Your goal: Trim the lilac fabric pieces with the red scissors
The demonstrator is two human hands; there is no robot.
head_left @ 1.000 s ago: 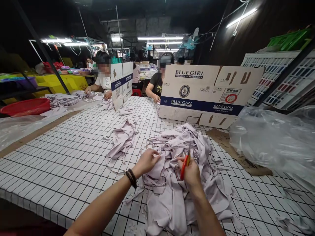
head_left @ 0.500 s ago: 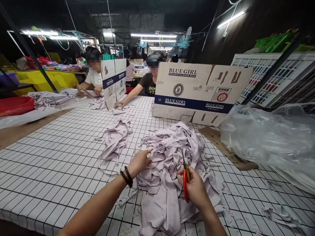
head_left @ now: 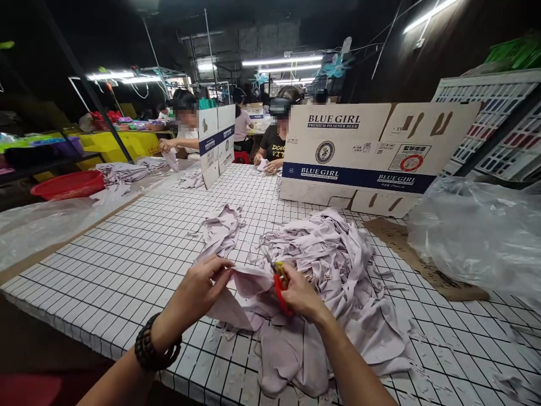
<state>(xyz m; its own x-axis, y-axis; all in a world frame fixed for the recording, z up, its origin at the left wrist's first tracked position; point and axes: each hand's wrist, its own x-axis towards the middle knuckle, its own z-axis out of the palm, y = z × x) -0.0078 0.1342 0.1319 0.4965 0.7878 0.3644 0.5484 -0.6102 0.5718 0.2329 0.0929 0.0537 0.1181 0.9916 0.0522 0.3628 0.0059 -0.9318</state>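
Note:
Between its thumb and fingers, my left hand (head_left: 198, 287) pinches the edge of a pale lilac fabric piece (head_left: 232, 307), lifted off the table. My right hand (head_left: 301, 293) is closed round red and yellow scissors (head_left: 281, 290), whose blades point up and left near the fabric's right end. A large heap of the same fabric (head_left: 333, 248) lies beyond and right of my right hand. Behind my left hand rests a smaller fabric pile (head_left: 222, 228) on the grid-patterned table (head_left: 105, 265).
Cardboard panels (head_left: 359, 152) (head_left: 216, 141) stand across the table. Clear plastic bags (head_left: 473, 242) lie at right, beside brown paper (head_left: 435, 270). A red basin (head_left: 67, 185) sits at far left. Two people work across the table. Small scraps are scattered at right.
My left hand has moved left and nearer, now pinching a fabric piece drawn from the heap. The scissors have swung left towards it. The view has turned left.

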